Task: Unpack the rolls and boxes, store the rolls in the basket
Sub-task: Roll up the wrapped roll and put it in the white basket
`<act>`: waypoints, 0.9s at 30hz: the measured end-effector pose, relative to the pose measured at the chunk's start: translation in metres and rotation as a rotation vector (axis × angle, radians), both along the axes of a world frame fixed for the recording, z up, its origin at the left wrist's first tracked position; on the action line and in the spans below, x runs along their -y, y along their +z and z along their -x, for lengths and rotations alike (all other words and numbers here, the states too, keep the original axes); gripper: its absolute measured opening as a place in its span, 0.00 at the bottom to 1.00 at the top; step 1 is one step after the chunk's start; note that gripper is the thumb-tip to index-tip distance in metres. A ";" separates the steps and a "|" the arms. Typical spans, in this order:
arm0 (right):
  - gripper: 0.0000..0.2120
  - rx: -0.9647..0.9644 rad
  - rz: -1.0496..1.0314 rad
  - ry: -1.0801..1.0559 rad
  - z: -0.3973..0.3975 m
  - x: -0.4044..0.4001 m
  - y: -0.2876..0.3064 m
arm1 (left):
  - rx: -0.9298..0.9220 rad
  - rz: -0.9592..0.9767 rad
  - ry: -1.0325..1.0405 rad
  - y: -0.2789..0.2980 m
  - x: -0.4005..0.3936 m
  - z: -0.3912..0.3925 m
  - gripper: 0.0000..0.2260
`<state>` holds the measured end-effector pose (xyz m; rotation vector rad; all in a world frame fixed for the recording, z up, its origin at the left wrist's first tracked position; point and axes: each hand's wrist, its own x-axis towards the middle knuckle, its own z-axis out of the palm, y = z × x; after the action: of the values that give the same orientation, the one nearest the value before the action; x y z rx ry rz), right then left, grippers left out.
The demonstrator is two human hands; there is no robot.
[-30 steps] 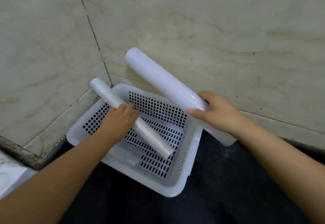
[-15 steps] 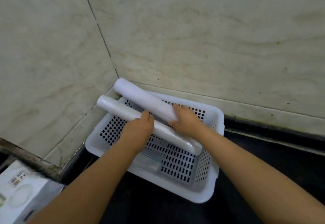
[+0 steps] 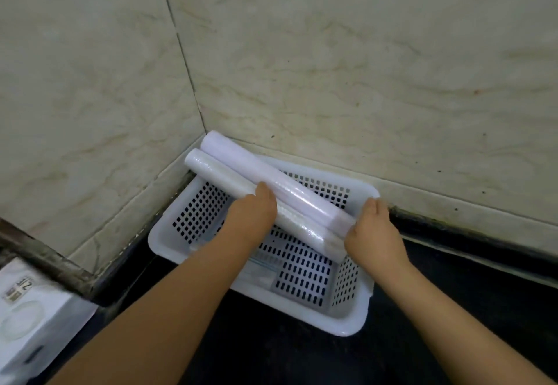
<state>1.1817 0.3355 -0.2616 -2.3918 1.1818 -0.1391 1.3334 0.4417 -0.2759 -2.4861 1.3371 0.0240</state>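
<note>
Right hand [image 3: 373,235] shifted to glossy rolls' [image 3: 271,191] end.

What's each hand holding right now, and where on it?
Left hand rests on the nearer roll at mid-length. Right hand presses both rolls' near ends. Whether either truly grips cannot be told.

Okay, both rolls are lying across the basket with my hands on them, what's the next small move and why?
Probably let go with both hands. The two rolls already lie side by side, slanting from the basket floor up over its far corner rim. The left hand rests on top, and the right hand is at their near ends.
</note>
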 end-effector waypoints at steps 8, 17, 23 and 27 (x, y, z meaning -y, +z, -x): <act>0.14 0.099 -0.128 0.071 -0.009 0.003 -0.009 | -0.059 0.011 0.072 0.008 -0.012 -0.012 0.34; 0.22 0.071 -0.064 0.232 0.030 -0.003 0.046 | -0.006 0.057 0.062 0.042 -0.029 0.024 0.21; 0.18 -0.073 0.352 0.125 0.103 -0.022 0.097 | 0.038 0.045 -0.096 0.088 -0.020 0.108 0.12; 0.19 -0.188 0.416 0.025 0.188 -0.024 0.113 | -0.049 0.122 -0.155 0.109 0.000 0.185 0.12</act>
<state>0.9941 0.3592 -0.1490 -2.8327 1.3122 -0.1688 1.1484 0.4421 -0.1666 -2.4865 1.5932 -0.0328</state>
